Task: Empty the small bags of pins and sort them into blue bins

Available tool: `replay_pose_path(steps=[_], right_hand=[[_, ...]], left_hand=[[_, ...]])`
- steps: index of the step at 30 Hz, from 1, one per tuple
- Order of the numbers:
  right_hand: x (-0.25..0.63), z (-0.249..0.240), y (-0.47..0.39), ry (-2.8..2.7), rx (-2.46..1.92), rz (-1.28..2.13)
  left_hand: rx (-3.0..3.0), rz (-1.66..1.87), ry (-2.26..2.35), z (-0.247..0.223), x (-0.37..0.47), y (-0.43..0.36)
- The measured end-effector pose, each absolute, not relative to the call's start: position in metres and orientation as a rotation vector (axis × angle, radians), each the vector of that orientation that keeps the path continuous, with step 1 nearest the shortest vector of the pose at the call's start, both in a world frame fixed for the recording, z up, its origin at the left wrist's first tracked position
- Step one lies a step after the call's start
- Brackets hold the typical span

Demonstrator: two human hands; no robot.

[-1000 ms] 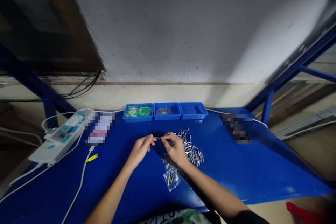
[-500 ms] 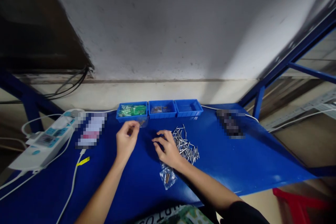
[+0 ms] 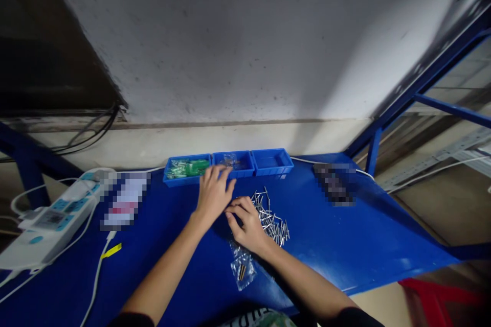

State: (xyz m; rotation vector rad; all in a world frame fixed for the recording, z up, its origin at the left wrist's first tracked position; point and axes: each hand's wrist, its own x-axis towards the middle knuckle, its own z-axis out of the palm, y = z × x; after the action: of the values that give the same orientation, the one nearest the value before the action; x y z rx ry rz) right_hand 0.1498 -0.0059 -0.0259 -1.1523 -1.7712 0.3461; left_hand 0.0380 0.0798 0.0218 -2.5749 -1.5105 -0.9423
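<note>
Blue tabletop: level and glossy; loose small parts probably slide on it.
Power strip: far left on the tabletop, a white cable trailing toward the near edge; well apart from the hands.
Bins: left bin, middle bin and right bin in a row at the far side. Their raised walls call for reaching in from above.
Blurred items: a pale one at left, a dark one at right; both clear of the work area.
Left hand: fingers spread, grip open, above the near side of the left and middle bins, partly blocking access to both.
Right hand: fingers curled, just left of the heap; whether anything is pinched cannot be told.
Metal rod heap: near centre, beside the right hand, which hides part of its left side. Rods judged stiff, light singly, smooth and apt to roll; best pinched mid-shaft, from the exposed right side. Crossed rods may drag neighbours.
Clear packet: near side, below the right hand. Film judged soft and slippery; best taken by a free corner, away from the brass-coloured pieces within.
Yellow tag: on the white cable, no obstruction.
</note>
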Motion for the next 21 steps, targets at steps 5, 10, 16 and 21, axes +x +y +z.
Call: replay_pose_path(steps=[5, 10, 16, 21], right_hand=[[0.153, -0.024, -0.004, -1.778, -1.022, 0.357], [0.154, -0.022, -0.004, -1.752, -1.098, 0.362], [0.16, -0.026, -0.002, -1.738, -1.172, 0.337], [0.159, -0.024, 0.0, -1.755, -1.231, 0.327]], left_hand=[[-2.829, -0.783, -1.606, -0.018, 0.025, 0.042], [-3.01, -0.681, -1.588, -0.031, 0.011, 0.029], [-2.991, -0.729, -1.58, -0.033, 0.019, 0.025], [-2.973, -0.742, -1.638, -0.034, 0.018, 0.028]])
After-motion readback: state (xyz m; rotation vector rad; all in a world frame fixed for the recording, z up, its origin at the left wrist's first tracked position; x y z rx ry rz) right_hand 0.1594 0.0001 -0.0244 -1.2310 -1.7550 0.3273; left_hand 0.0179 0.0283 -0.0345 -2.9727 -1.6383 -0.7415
